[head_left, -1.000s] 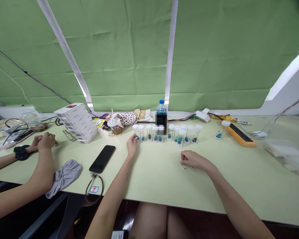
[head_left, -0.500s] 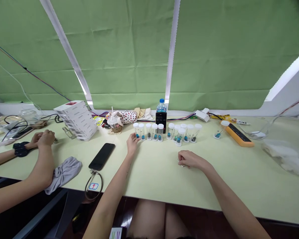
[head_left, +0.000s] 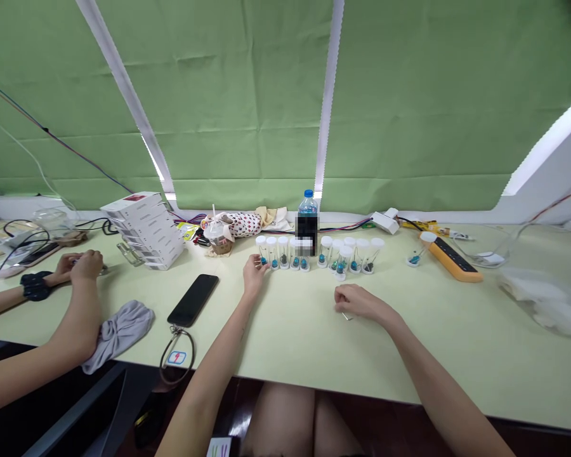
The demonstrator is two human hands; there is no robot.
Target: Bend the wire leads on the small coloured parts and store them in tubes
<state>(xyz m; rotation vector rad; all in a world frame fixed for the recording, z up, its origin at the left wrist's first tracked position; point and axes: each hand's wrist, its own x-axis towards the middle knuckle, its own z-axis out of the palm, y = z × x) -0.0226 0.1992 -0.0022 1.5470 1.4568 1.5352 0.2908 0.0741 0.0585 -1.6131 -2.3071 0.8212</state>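
My left hand (head_left: pixel 254 274) rests on the pale table (head_left: pixel 457 355) with its fingertips at the base of the leftmost of several clear vials (head_left: pixel 261 251). These white-capped vials stand in a row, each with a small blue-green part inside. My right hand (head_left: pixel 354 301) lies curled on the tabletop further forward. A small bent metal wire (head_left: pixel 346 316) lies just below its fingers, and it seems not to be held. A co-worker's hands (head_left: pixel 85 266) work at the left, holding something small and metallic.
A black phone (head_left: pixel 193 300) with a ring lanyard (head_left: pixel 177 358) and a grey cloth (head_left: pixel 118 328) lie to the left. Behind stand stacked white boxes (head_left: pixel 143 228), a water bottle (head_left: pixel 308 203) and an orange power strip (head_left: pixel 452 263). A bag of white fluff (head_left: pixel 542 304) sits at the right.
My right hand has slid left, and its fingers now reach the metal wire. The view has tilted slightly. My left hand has barely moved.
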